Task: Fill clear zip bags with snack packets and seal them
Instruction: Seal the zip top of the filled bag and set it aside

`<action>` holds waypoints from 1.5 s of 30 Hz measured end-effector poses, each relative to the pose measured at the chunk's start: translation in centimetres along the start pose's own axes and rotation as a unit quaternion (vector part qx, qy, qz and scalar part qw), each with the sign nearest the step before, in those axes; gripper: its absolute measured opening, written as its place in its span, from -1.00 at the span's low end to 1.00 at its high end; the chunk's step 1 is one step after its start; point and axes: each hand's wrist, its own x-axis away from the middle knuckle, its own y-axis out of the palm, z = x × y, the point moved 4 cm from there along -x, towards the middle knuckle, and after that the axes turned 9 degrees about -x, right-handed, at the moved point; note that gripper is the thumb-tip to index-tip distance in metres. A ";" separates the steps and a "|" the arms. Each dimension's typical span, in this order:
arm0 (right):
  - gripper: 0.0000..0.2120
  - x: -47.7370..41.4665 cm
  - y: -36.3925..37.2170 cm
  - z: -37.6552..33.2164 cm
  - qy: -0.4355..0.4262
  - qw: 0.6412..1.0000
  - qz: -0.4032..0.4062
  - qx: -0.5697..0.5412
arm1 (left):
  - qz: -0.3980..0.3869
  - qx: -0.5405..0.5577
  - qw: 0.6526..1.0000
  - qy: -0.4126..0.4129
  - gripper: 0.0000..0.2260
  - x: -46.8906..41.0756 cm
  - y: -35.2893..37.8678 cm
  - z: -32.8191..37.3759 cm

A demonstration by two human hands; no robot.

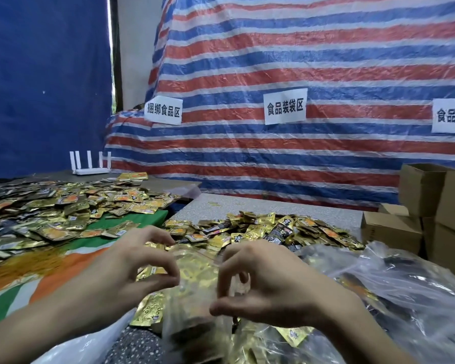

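So, on the far left, a wide heap of small gold and black foil snack packets [50,214] is lying on a green and orange cloth [71,256]. I am watching my left hand [142,261]: its finger and thumb are curling in and pinching the left side of the soft clear plastic zip bag [197,279]. That bag is hanging between both hands over the speckled grey table [260,203], and it is looking full of gold packets. My right hand [268,282] is pinching the bag's right side the same way. The picture is blurry here, so I cannot tell if the zip is closing.

I am thinking of a few things that could go wrong. A packet sitting high near the mouth could get stuck in the zip, and the seal would be gaping in one spot. The plastic is looking slippery, so a weak pinch could let the bag drop and spill into the second heap of loose packets [273,229] behind it. On the right, the big crinkly clear plastic sack [394,279] is lying close to my wrist, and I could be snagging it by mistake.
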 end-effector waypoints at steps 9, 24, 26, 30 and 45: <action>-0.91 -0.9 1.9 3.2 0.054 0.993 -0.064 0.085 | 0.006 -0.005 0.999 0.038 -0.89 1.2 -0.8 -1.9; -0.88 0.7 -0.8 3.1 0.027 0.992 0.021 -0.119 | 0.050 0.079 0.993 -0.065 -0.45 3.2 -0.7 -7.9; -0.92 0.8 -0.4 3.2 0.040 0.990 0.012 -0.131 | 0.023 0.067 0.994 -0.078 -0.43 3.6 0.1 -7.6; -0.89 1.0 -0.7 3.0 0.057 0.989 -0.001 -0.139 | 0.029 0.058 0.993 -0.101 -0.78 3.4 -0.3 -7.3; -0.67 0.9 0.3 1.5 0.094 0.987 -0.047 -0.118 | 0.054 0.117 0.988 -0.081 -0.44 3.3 -0.6 -4.4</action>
